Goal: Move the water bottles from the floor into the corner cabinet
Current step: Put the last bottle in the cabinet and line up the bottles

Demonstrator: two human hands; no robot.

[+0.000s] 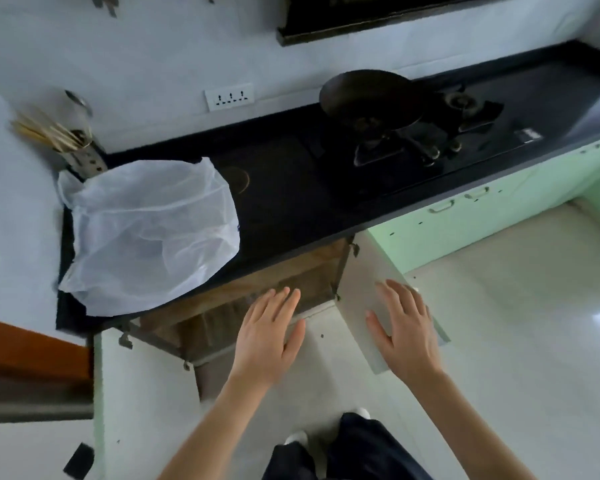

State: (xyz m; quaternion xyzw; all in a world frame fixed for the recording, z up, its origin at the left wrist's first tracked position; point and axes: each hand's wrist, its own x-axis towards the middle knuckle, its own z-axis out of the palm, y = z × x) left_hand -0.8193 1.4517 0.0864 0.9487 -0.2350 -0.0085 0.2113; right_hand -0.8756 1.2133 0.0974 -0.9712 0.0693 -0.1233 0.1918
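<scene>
Below the black countertop (291, 209), the corner cabinet (243, 306) stands open, its two pale doors swung outward: the left door (142, 393) toward the camera, the right door (378, 299) angled out over the light floor (516, 323). Both hands reach forward empty, fingers spread and flat, gripping nothing. The left hand (267, 337) hovers in front of the cabinet opening, above its lower edge; the right hand (406, 327) lies over the inner face of the right door, though whether it touches the panel cannot be told. No water bottle shows on the floor or near either hand, and the cabinet's brown interior is too dark to say what it holds. On the counter a white translucent plastic bag (146, 233) sits in the corner, beside a metal utensil holder (80, 150), with a dark frying pan (371, 98) on the gas stove (430, 133) to the right. A white socket strip (229, 97) is on the wall; no writing can be read anywhere.
</scene>
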